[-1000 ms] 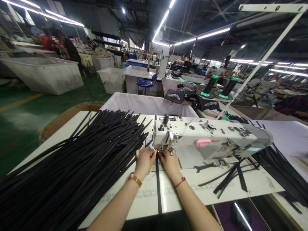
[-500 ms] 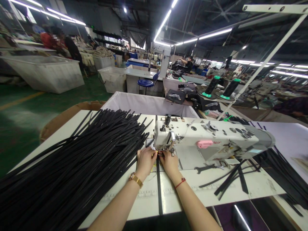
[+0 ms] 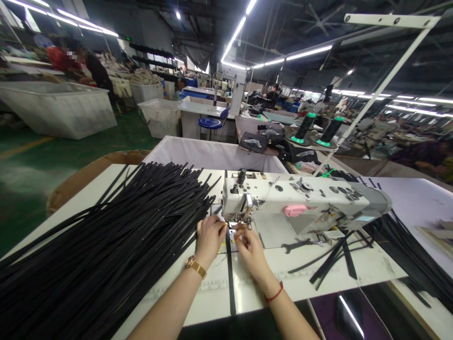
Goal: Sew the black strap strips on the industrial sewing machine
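A long black strap [image 3: 231,283] runs from the front edge of the table up under the needle area of a white sewing machine [image 3: 269,196]. My left hand [image 3: 209,236], with a gold watch at the wrist, pinches at the strap's left side close to the presser foot. Just right of the strap is my right hand [image 3: 252,245], its fingers loosely bent and the fingertips apart near the foot. Metal of the machine shows between the two hands. A large heap of black straps [image 3: 141,236] lies left of my left hand.
A wrench [image 3: 296,245] and several loose black strips [image 3: 334,264] lie right of my right hand. Behind the machine are a lined bin [image 3: 208,153] and two black thread cones [image 3: 305,127]. More straps hang at the right [image 3: 410,245]. Co-workers are farther off.
My right hand has drawn slightly back from the presser foot and its fingers have come off the strap. My left hand stays by the foot. The whole view has shifted a little.
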